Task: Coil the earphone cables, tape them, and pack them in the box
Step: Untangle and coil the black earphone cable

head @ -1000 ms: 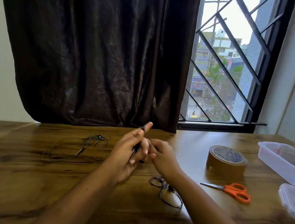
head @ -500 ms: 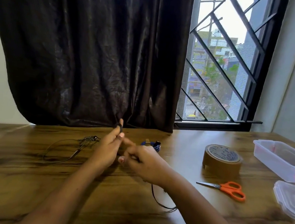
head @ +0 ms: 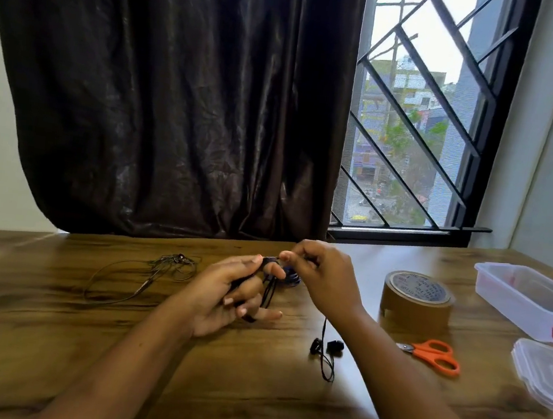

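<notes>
Hands meet above the middle of the table (head: pixel 46 338), well to the left of the tape roll (head: pixel 417 301), in the one head view you have. Your left hand (head: pixel 224 296) is palm up with its fingers spread, and the black earphone cable (head: pixel 269 291) is looped around those fingers, so this hand is grasping the coil. Your right hand (head: pixel 322 276) is pinched at thumb and forefinger on the upper end of the same cable, just beside the left fingertips. From under your right wrist the cable drops to the table, and its two black earbuds (head: pixel 326 346) lie on the wood below and to the left of the tape roll, with a short loop of wire trailing toward you.

A small blue object (head: pixel 291 276) sits on the table between your two hands; what it is cannot be told. A second earphone cable (head: pixel 143 277) lies loose and uncoiled on the table, far to the left of the tape roll, apart from both hands.

Orange-handled scissors (head: pixel 434 356) lie closed on the table just in front of the tape roll. The clear plastic box (head: pixel 526 300) stands open to the right of the tape roll, a red latch on its near side. Its clear lid (head: pixel 545 374) lies flat on the table in front of the box, right of the scissors.
</notes>
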`<state>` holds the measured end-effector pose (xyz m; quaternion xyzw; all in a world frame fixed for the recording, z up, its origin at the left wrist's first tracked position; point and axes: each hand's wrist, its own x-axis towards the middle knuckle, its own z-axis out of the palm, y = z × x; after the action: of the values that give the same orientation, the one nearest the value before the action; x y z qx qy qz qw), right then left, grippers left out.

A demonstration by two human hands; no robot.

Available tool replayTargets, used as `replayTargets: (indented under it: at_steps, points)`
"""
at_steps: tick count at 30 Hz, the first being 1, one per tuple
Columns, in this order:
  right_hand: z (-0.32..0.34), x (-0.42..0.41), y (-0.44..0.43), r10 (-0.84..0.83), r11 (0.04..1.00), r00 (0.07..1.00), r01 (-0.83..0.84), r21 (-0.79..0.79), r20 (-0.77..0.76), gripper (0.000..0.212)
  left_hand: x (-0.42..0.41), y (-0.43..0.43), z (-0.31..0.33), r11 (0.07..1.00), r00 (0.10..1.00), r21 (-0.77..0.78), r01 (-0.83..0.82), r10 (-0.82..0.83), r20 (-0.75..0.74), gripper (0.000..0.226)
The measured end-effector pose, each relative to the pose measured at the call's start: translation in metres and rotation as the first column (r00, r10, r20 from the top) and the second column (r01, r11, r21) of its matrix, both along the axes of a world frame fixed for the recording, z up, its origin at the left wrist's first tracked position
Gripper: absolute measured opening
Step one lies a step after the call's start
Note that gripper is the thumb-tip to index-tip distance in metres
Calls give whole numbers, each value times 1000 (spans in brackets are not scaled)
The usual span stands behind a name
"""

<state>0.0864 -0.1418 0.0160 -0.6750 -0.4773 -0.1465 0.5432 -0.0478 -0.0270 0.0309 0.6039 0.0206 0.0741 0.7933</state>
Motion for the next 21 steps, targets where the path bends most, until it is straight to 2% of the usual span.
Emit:
replayTargets:
  at_steps: [2, 5, 7, 10, 12, 14, 16, 17, 18, 19, 21]
  points:
    - [-11, 2, 6, -18, 995, 1000, 17, -96, -16, 27, 1, 0, 2, 998, 997, -61, -22, 26, 74, 37]
    - [-29, -5, 19, -21, 944, 999, 29, -328, 28, 20, 5, 0, 3, 989, 980, -119, -89, 108, 169, 42]
    - [-34, -17, 27, 29, 884, 998, -2, -468, 50, 17, 8, 2, 2, 972, 954, -150, -182, 211, 212, 38]
    - [-34, -36, 33, 154, 805, 988, -118, -581, 12, 17, 8, 10, 3, 910, 874, -130, -394, 415, 254, 31]
    - [-33, -44, 34, 212, 766, 977, -151, -625, 24, 19, 7, 22, 1, 832, 809, 50, -553, 521, 272, 29]
    - [-28, -47, 31, 238, 746, 970, -154, -648, 44, 21, 8, 35, -3, 693, 758, 309, -651, 572, 313, 34]
    - [-20, -47, 27, 276, 751, 959, -176, -636, 61, 23, 10, 47, -10, 563, 740, 492, -664, 588, 326, 39]
    - [-15, -47, 24, 290, 772, 953, -179, -610, 88, 23, 9, 51, -12, 535, 760, 566, -627, 580, 293, 40]
    - [-11, -46, 22, 288, 808, 949, -168, -565, 130, 22, 8, 52, -13, 552, 803, 621, -556, 549, 231, 38]
    - [-6, -42, 21, 270, 849, 947, -149, -507, 175, 21, 5, 51, -14, 616, 859, 642, -456, 494, 137, 36]
    - [0, -33, 16, 217, 920, 948, -119, -374, 233, 17, 0, 44, -14, 782, 947, 580, -229, 317, -54, 31]
